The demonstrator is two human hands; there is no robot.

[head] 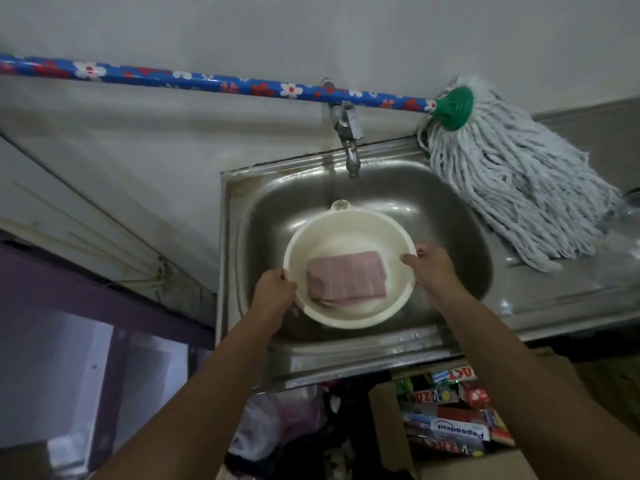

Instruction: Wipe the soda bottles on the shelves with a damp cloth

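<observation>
While both hands hold the cream basin [349, 233] over the steel sink [450, 216], grip status: left hand [273, 292] curled round the near-left rim, right hand [431, 263] grasping the right rim, thumb over the edge. Folded pink cloth [344, 279] lies flat inside the basin, centre-right. Tap [348, 140] sits on the far wall, spout above the sink's far edge. Mop [512, 188] with floral handle rests on the steel surface [571, 292] right of the sink. Cardboard box [388, 427] of packaged goods sits below, near right. No soda bottles in view.
</observation>
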